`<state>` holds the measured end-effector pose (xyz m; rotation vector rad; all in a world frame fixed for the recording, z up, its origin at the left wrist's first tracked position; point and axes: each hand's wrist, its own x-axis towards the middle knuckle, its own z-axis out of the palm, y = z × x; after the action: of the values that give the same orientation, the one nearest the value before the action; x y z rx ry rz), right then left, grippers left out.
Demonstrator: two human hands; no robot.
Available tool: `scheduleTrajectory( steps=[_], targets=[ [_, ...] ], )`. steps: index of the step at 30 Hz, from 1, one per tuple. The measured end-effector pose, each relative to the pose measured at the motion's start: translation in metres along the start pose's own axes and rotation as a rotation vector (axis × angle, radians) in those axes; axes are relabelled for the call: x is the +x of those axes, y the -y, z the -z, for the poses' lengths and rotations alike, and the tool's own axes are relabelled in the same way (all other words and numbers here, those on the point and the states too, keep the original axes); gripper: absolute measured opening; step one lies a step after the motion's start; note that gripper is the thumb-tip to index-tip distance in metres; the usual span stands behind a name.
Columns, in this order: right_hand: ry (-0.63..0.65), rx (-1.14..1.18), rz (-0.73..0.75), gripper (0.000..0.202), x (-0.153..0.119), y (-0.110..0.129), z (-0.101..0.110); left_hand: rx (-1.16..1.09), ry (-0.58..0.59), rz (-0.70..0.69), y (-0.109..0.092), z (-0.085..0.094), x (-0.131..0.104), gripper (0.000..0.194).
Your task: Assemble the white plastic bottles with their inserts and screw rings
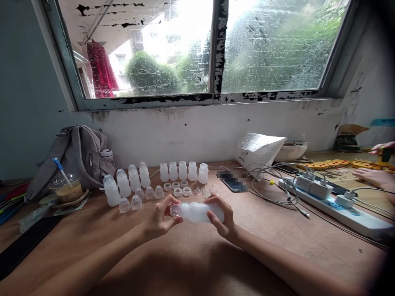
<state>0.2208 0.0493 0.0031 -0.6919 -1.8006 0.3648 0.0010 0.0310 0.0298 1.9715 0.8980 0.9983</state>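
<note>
In the head view, a frosted white bottle (202, 212) lies tipped on its side between the two hands, just below the middle of the frame, its clear cap (176, 210) pointing left. It looks light and hollow, probably smooth plastic that gives a little under a squeeze and could slip; the cap seems thinner and easier to scuff or dent. The rounded body offers the surest hold, with the cap best taken lightly around its sides.

The left hand (159, 218) is partly open, fingers and thumb curled about the cap end. The right hand (226, 221) wraps the base end, fingers over the top and thumb along the near side. Beyond them, on the worktop (262, 234), capped bottles (123, 184) stand left of centre and open bottles (182, 172) stand near the frame's middle.
</note>
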Motion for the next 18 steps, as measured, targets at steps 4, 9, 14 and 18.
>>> scheduleTrajectory(
  steps=[4, 9, 14, 18],
  targets=[
    [0.002, -0.039, -0.138, 0.02, 0.005, -0.003, -0.008, -0.081, -0.069, 0.162, -0.003, 0.011, 0.009, 0.037],
    [0.137, -0.041, -0.213, 0.026, 0.009, -0.005, -0.019, -0.1, -0.197, 0.195, -0.003, 0.031, 0.032, 0.04],
    [0.205, 0.012, -0.227, 0.035, 0.008, -0.018, -0.023, 0.136, -0.351, 0.034, -0.01, 0.063, 0.065, 0.044],
    [0.179, -0.036, -0.255, 0.031, 0.007, -0.031, -0.023, 0.512, -0.469, -0.016, -0.014, 0.101, 0.096, 0.036]
  ],
)
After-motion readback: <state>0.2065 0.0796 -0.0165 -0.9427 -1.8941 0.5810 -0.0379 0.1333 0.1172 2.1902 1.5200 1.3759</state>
